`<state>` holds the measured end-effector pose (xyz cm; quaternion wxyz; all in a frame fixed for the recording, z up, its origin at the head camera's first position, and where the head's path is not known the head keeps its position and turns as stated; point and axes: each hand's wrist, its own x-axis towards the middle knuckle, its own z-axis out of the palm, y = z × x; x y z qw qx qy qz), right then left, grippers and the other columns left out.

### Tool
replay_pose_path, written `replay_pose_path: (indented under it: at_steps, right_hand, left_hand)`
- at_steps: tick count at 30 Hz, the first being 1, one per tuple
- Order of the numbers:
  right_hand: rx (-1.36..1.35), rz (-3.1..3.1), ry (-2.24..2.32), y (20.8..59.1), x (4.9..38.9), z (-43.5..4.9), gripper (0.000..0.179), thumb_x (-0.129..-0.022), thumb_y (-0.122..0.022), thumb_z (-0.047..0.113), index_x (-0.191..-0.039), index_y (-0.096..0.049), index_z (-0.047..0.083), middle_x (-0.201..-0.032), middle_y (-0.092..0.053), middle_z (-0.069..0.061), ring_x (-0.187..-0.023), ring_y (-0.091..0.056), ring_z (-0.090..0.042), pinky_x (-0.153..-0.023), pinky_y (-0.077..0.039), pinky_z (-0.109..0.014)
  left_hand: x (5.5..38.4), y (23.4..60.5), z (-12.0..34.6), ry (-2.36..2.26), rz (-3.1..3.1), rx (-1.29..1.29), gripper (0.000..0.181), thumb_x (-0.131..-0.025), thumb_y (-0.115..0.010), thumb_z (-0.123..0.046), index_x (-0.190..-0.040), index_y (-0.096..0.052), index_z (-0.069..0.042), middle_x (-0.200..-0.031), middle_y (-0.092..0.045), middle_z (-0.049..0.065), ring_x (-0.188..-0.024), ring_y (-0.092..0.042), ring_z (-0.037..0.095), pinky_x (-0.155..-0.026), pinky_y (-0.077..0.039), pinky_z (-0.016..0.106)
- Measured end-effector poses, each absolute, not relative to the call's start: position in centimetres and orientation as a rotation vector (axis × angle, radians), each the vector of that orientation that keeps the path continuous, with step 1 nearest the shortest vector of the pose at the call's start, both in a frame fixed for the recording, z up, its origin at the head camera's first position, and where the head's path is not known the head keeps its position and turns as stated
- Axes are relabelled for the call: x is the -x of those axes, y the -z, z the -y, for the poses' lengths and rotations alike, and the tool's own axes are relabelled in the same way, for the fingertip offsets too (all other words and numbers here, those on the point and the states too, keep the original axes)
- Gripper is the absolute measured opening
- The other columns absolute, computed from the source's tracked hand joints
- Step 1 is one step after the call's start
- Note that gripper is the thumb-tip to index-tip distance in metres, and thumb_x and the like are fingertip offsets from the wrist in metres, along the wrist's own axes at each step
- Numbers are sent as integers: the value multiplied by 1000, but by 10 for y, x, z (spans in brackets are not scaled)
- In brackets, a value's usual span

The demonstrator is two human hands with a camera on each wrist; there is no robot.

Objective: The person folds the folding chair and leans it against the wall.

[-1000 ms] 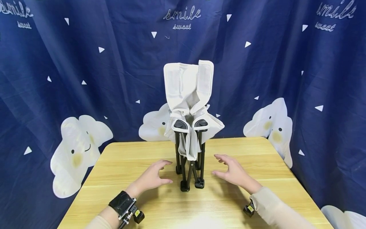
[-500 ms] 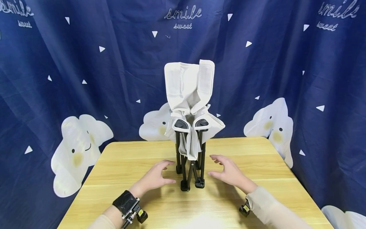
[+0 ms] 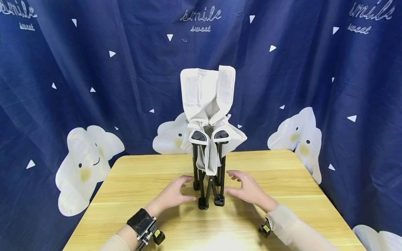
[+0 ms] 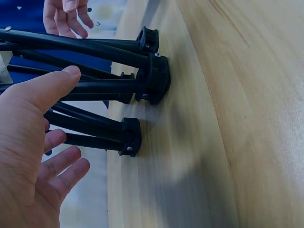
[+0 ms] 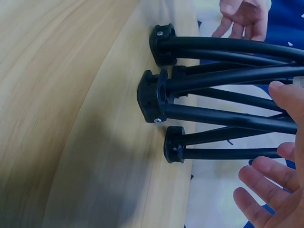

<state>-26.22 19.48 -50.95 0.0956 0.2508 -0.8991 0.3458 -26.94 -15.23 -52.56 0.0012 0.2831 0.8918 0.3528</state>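
Observation:
A folded camp chair [image 3: 205,92] with white fabric and thin black legs stands upright on the wooden table. Its fabric bunches above, and the two front halves of the backrest rise side by side. On its left is my left hand [image 3: 174,193], fingers spread and slightly bent, fingertips close to the legs. From the other side my right hand [image 3: 249,190] mirrors it, thumb and forefinger near the right-hand legs. The left wrist view has the thumb of the left hand [image 4: 28,123] overlapping the black legs [image 4: 111,88]. Black plastic feet [image 5: 152,97] meet the tabletop in the right wrist view.
The pale wooden table [image 3: 141,167] has rounded back corners. Behind it hangs a dark blue curtain [image 3: 141,69] printed with smiling clouds and white triangles. A black strap with a small camera [image 3: 142,225] sits on the left wrist.
Both hands have moved inward toward the chair's legs, the right one leftward and the left one rightward. The chair has stayed in place.

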Motion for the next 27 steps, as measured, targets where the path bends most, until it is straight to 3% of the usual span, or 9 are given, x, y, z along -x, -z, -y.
replay_pose_path:
  at_steps: [14, 20, 27]
  right_hand:
    - [-771, 2629, -1050, 514, 262, -187, 73, -87, -91, 36, -143, -65, -2, -126, -76, -18, -108, -75, -30, -95, -63, -51]
    - [-752, 2638, -1079, 516, 262, -184, 73, -86, -91, 36, -143, -65, -3, -123, -77, -18, -106, -75, -31, -94, -63, -54]
    - [-758, 2628, -1103, 516, 262, -179, 71, -86, -92, 32, -141, -65, -3, -117, -78, -18, -103, -76, -31, -93, -64, -50]
  left_hand:
    - [263, 528, 146, -1174, -2739, -869, 74, -86, -92, -34, -142, -62, 3, -139, -70, 20, -125, -70, 38, -110, -56, 58]
    - [262, 529, 138, -1115, -2752, -851, 76, -87, -91, -38, -146, -61, 0, -136, -73, 16, -123, -71, 34, -107, -58, 53]
    - [262, 532, 128, -1095, -2774, -874, 76, -88, -91, -36, -146, -61, 3, -128, -76, 16, -115, -75, 30, -102, -62, 45]
